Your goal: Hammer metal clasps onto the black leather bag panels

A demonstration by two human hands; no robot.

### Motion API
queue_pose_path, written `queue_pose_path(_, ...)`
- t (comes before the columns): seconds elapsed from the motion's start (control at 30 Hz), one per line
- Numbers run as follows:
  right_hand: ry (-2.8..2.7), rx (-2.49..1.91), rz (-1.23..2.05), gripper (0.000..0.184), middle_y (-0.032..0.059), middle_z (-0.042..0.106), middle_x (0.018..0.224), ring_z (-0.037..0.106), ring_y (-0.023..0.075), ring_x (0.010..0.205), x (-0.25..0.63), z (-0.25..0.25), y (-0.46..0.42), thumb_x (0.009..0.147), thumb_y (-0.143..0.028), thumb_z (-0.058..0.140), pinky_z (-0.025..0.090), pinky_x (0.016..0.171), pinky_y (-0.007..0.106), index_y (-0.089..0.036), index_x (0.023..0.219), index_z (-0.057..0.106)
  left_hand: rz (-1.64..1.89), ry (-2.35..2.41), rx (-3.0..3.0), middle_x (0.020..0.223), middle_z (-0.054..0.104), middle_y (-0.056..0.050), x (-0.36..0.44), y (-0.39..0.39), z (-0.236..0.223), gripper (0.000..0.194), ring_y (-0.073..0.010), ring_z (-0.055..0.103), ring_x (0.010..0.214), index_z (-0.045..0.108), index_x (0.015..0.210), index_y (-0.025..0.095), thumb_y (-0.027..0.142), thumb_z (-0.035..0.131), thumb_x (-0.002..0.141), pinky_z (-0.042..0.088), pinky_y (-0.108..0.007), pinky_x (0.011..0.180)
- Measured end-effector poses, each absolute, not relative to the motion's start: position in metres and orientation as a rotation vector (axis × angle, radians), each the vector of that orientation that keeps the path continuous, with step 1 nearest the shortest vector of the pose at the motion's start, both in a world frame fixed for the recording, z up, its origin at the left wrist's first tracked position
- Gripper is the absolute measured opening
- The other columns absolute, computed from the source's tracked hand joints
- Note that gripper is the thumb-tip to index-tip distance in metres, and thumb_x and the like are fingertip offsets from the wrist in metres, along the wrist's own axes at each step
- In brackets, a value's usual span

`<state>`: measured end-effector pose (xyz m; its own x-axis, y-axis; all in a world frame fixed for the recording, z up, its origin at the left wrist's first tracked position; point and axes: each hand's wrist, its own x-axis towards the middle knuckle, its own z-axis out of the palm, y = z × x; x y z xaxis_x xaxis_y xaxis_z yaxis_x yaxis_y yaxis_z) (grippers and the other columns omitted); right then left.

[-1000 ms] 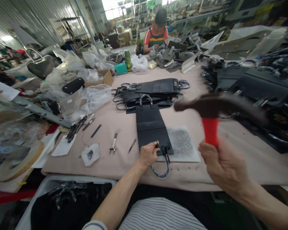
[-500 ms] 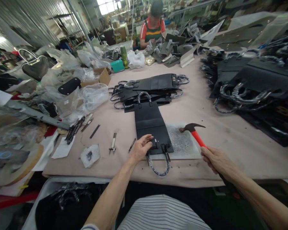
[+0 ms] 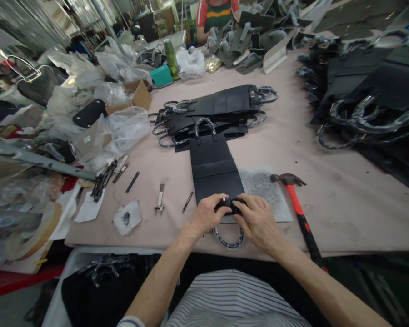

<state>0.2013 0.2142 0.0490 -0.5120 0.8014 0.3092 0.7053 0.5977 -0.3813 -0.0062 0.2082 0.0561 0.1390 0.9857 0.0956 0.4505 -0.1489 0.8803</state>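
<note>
A black handbag panel point(image 3: 214, 161) lies lengthwise in front of me, a plastic-wrapped handle at each end. At its near end, my left hand point(image 3: 207, 212) and my right hand point(image 3: 259, 220) pinch a small black part beside a shiny metal piece, their fingertips almost meeting. The fingers partly cover that spot. Below them the near handle point(image 3: 229, 244) loops toward the table edge. To the right, a claw hammer point(image 3: 296, 204) with a red and black grip rests on the table, untouched. Under the panel's right side shows a worn pale slab point(image 3: 266, 193).
Stacked black bag panels point(image 3: 211, 109) lie beyond, with a larger pile point(image 3: 371, 91) at right. A small pen-like tool point(image 3: 187, 202), a caliper-like tool point(image 3: 160, 200) and a dark strip point(image 3: 132, 181) lie left. Plastic bags point(image 3: 126, 136) crowd the left side. A co-worker point(image 3: 218, 18) sits opposite.
My right hand has put the hammer down on the table and come to the panel's near end beside my left hand. Both hands now pinch there. The view has tilted downward.
</note>
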Motion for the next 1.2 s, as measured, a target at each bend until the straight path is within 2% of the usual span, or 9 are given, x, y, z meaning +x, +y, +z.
queue_pose_path(0.1,-2.360,-1.245,0.320,0.031,0.0146,0.060,0.133,0.052,0.0325,0.122,0.181,0.033,0.210,0.096,-0.025,0.057,0.040,0.108,0.054,-0.017,0.126,0.064,1.100,1.459,1.515,0.095,0.078,-0.007,0.000,0.212,0.042,0.009,-0.0212,0.074,0.091,0.074,0.093,0.020,0.024,0.069,0.087,0.059,-0.036,0.093)
queue_pose_path(0.23,-2.355,-1.258,0.341,0.033,0.0144,0.057,0.134,0.051,0.0315,0.123,0.182,0.021,0.210,0.095,-0.024,0.059,0.037,0.112,0.054,-0.018,0.127,0.063,1.627,1.444,0.808,0.087,0.077,-0.005,-0.018,0.229,0.048,0.026,-0.0202,0.076,0.080,0.066,0.095,0.018,0.044,0.069,0.089,0.064,-0.034,0.075)
queue_pose_path(0.3,-2.360,-1.248,0.348,0.033,0.0143,0.057,0.135,0.051,0.0314,0.124,0.184,0.021,0.211,0.095,-0.024,0.059,0.037,0.112,0.054,-0.018,0.127,0.063,1.754,1.384,0.657,0.089,0.077,-0.005,-0.037,0.237,0.060,0.034,-0.0205,0.077,0.081,0.065,0.097,0.018,0.047,0.076,0.084,0.064,-0.033,0.073)
queue_pose_path(0.43,-2.329,-1.253,0.361,0.033,0.0142,0.056,0.136,0.050,0.0315,0.124,0.184,0.022,0.211,0.095,-0.025,0.058,0.036,0.113,0.054,-0.018,0.128,0.060,1.611,1.455,0.818,0.088,0.078,-0.007,-0.063,0.230,0.069,0.036,-0.0200,0.077,0.081,0.069,0.095,0.015,0.042,0.084,0.078,0.064,-0.031,0.075)
queue_pose_path(0.67,-2.320,-1.267,0.404,0.035,0.0142,0.055,0.138,0.049,0.0319,0.126,0.185,0.015,0.212,0.096,-0.027,0.056,0.034,0.114,0.055,-0.019,0.130,0.057,1.483,1.604,0.771,0.090,0.078,-0.008,-0.053,0.189,0.033,0.035,-0.0215,0.077,0.081,0.069,0.097,0.015,0.045,0.078,0.083,0.064,-0.031,0.073)
queue_pose_path(0.9,-2.297,-1.276,0.430,0.036,0.0143,0.056,0.137,0.050,0.0319,0.127,0.186,0.016,0.211,0.096,-0.028,0.056,0.033,0.114,0.056,-0.020,0.130,0.057,1.543,1.705,0.525,0.082,0.074,-0.006,-0.083,0.190,0.025,0.040,-0.0194,0.073,0.072,0.066,0.098,0.013,0.045,0.078,0.077,0.062,-0.031,0.068)
queue_pose_path(1.03,-2.299,-1.261,0.403,0.035,0.0145,0.057,0.136,0.050,0.0314,0.126,0.185,0.016,0.210,0.096,-0.027,0.056,0.034,0.113,0.055,-0.018,0.130,0.057,1.241,1.983,0.734,0.080,0.073,-0.007,-0.118,0.197,0.031,0.031,-0.0209,0.071,0.069,0.069,0.097,0.014,0.042,0.068,0.083,0.058,-0.031,0.065)
queue_pose_path(1.13,-2.301,-1.240,0.374,0.034,0.0146,0.057,0.136,0.050,0.0317,0.125,0.185,0.015,0.210,0.096,-0.028,0.056,0.035,0.112,0.054,-0.017,0.129,0.057,0.712,2.271,1.156,0.080,0.073,-0.011,-0.136,0.207,0.043,0.018,-0.0269,0.072,0.079,0.071,0.086,0.016,0.032,0.063,0.088,0.056,-0.035,0.073)
queue_pose_path(1.2,-2.294,-1.230,0.357,0.034,0.0140,0.058,0.136,0.051,0.0318,0.124,0.185,0.013,0.211,0.096,-0.029,0.056,0.036,0.110,0.054,-0.018,0.129,0.057,0.376,2.374,1.339,0.084,0.074,-0.015,-0.141,0.213,0.052,0.017,-0.0311,0.072,0.087,0.072,0.085,0.016,0.028,0.061,0.090,0.054,-0.037,0.079)
